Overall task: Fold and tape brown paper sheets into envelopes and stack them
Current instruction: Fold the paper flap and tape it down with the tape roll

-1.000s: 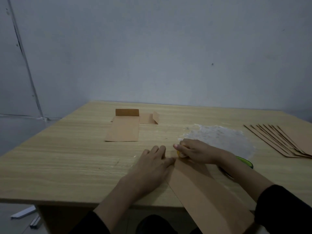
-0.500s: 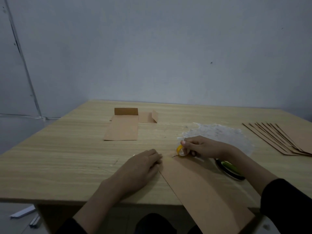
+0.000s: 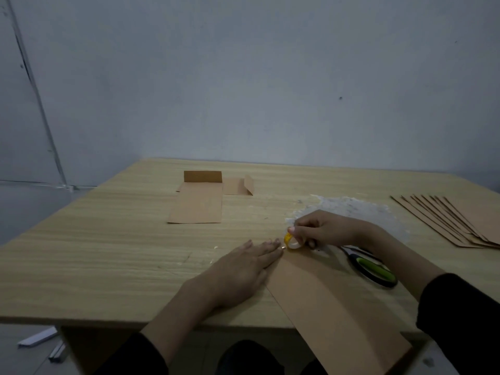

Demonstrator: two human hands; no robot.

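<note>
While the left hand (image 3: 243,269) presses flat, fingers straight, on the folded brown sheet (image 3: 332,307), the right hand (image 3: 324,230) pinches a yellow tape roll (image 3: 291,241) at its far edge.

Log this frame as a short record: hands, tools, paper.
left hand: flat, fingertips at far corner of sheet
right hand: grips tape at that corner
sheet state: overhangs near edge of table
scissors: on table, by right forearm
folded papers: far centre-left, one flap up
fanned pile: right edge of table
</note>
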